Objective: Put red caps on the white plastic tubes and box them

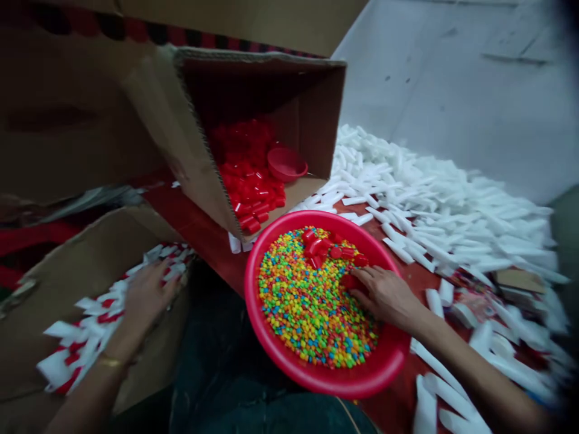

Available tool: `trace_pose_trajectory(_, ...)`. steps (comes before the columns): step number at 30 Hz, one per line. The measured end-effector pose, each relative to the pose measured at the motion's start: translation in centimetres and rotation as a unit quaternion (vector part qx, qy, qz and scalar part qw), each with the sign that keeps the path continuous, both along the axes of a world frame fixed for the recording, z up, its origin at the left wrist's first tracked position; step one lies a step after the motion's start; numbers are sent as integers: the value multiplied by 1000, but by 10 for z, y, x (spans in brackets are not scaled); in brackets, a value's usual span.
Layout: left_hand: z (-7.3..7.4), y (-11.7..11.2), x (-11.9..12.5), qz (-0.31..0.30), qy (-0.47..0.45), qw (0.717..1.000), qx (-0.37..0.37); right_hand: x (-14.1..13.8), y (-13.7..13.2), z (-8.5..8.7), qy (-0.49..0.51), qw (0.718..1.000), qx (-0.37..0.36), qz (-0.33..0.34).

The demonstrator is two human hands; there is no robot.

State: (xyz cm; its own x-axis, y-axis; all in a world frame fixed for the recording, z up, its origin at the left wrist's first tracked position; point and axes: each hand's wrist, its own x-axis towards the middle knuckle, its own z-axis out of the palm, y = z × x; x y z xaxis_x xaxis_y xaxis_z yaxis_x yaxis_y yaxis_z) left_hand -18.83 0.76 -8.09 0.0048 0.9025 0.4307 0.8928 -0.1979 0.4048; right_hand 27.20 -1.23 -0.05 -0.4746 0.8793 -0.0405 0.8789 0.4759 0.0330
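Note:
A red plastic basin (328,386) full of small multicoloured candies (312,307) sits before me. Several red plastic caps (319,246) lie on the candies at the far side. My right hand (384,295) reaches in over the basin's right part, its fingers closed around a red cap (350,281) at the candy surface. To the left, my left hand (147,292) hovers over an open carton (27,337) of white tubes with red ends (93,316). Its fingers are apart, slightly blurred, and nothing shows in them.
Behind the basin a cardboard box (312,114) lies on its side, holding a heap of red caps (248,181) and a small red bowl (287,164). A large pile of white tubes (434,205) spreads over the red table (416,280) at right, against a pale wall (456,78).

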Motion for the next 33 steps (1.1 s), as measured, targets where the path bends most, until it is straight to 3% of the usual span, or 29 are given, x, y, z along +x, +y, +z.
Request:
trace_pose_trajectory(3, -11, 22, 19, -42, 89, 995, -28, -8, 11, -4, 20, 996, 81, 20)
trace_pose_trajectory(9, -7, 67, 58, -146, 164, 972, -83, -38, -3, 6, -8, 998, 0, 57)
trace_pose_trajectory(13, -7, 77, 63, -169, 169, 967, -89, -55, -8, 3, -13, 997, -18, 69)
trace_pose_trajectory(17, -14, 79, 66, -172, 153, 970, -79, -60, -3, 5, 51, 992, -76, 90)
trace_pose_trajectory(20, -18, 74, 65, -153, 131, 978, -61, -58, -3, 13, 123, 983, -129, 45)
trace_pose_trajectory(22, -21, 67, 64, -98, 70, 992, -31, -53, -4, 17, 157, 976, -148, 2)
trace_pose_trajectory(24, -21, 57, 66, -16, -56, 998, -2, -48, -5, 19, 161, 979, -123, -23)
trace_pose_trajectory(26, -16, 46, 72, 40, -208, 977, 15, -45, -6, 17, 130, 988, -74, -31)
trace_pose_trajectory(29, 0, 26, 89, 28, -329, 944, 6, -47, -7, 6, 78, 996, -45, -24)
trace_pose_trajectory(33, 37, -1, 116, -32, -356, 933, -47, -54, -6, -7, 113, 991, -74, -4)
